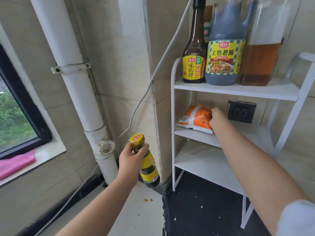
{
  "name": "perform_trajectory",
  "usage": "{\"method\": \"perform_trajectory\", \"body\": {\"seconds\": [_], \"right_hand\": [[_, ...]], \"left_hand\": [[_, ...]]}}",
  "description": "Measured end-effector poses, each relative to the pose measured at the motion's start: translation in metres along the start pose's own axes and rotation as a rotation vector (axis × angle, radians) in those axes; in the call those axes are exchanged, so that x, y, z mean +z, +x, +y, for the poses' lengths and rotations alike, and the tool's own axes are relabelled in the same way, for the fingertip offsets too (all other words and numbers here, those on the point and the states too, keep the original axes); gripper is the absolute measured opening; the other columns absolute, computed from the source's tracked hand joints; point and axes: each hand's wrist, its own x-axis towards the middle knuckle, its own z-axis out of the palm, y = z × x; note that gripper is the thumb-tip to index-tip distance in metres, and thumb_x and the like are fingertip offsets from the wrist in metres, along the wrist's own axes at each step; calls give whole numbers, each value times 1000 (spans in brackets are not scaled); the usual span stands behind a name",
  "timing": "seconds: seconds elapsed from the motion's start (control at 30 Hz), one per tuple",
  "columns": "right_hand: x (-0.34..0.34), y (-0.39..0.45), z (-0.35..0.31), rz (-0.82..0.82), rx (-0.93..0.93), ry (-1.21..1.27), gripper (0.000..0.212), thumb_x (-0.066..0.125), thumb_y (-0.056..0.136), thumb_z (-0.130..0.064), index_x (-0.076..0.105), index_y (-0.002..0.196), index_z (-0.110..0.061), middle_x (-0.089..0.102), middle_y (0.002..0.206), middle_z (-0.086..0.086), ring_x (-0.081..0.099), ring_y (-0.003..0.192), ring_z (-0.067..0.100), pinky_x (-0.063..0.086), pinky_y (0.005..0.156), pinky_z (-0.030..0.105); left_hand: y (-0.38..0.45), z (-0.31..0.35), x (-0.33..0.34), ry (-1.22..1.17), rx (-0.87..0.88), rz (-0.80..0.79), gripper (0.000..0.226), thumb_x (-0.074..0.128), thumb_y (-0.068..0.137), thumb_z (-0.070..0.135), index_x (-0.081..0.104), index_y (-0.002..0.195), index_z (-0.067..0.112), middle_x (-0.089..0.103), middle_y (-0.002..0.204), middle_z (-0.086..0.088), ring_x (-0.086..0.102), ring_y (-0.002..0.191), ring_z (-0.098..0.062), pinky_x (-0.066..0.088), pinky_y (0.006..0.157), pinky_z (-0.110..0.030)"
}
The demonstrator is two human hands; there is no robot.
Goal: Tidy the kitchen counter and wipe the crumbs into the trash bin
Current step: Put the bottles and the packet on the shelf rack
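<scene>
A small dark glass sauce bottle (148, 165) with yellow label and crinkled yellow cap hangs above the pale desk (136, 210), left grip (131, 158) curled round its neck, while the right grip (219, 120) pinches a glossy orange packet (194, 117) on the white rack's (201, 160) middle shelf.

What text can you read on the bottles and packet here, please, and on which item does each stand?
"海天" and "味极鲜": tall brown glass bottle's yellow label.
"厨邦" and "上色老抽": big dark plastic jug's yellow-green label.
"海天": yellow cap of the small dark bottle the left hand holds.
Orange packet: print too blurred.
</scene>
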Motion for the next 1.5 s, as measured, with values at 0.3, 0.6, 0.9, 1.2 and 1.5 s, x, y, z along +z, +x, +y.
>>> {"method": "perform_trajectory", "body": {"seconds": [0.3, 0.6, 0.9, 1.2, 1.5], "right_hand": [[5, 17, 4, -39, -182, -473, 25, 44, 94, -16, 57, 111, -4, 56, 123, 19, 58, 105, 32, 47, 88, 39], [-68, -64, -28, -295, -481, -1142, 27, 50, 91, -25, 57, 74, -5, 50, 83, 16, 47, 76, 21, 37, 68, 27], [-191, -138, -110, 157, -1253, -732, 18, 56, 83, -9, 67, 84, 5, 66, 79, 17, 62, 69, 8, 37, 61, 1], [-201, -107, -135, -143, -1131, -940, 46, 33, 95, 5, 43, 136, -11, 39, 146, 4, 31, 138, 14, 16, 99, 7], [-207, -88, -154, -177, -993, -680, 34, 42, 94, 0, 56, 125, -7, 59, 126, 5, 51, 114, 10, 32, 92, 13]], "left_hand": [[10, -6, 8, 14, -17, -30, 12, 62, 88, 12, 60, 98, 18, 63, 91, 0, 59, 97, -24, 49, 91, -41], [0, 46, 37, 27, 151, -234, 11, 61, 87, 6, 62, 94, 14, 63, 83, 0, 59, 77, -14, 47, 68, -26], [-39, 154, 95, -225, 396, -469, 17, 57, 90, 11, 62, 82, 24, 66, 74, 10, 65, 67, -4, 55, 64, -26], [-63, 214, 179, -271, 432, -506, 15, 61, 89, 14, 61, 79, 25, 64, 82, 2, 62, 88, -23, 52, 87, -40], [-66, 225, 234, -190, 404, -532, 12, 62, 89, 19, 59, 80, 26, 63, 86, 3, 60, 97, -23, 51, 95, -41]]}}
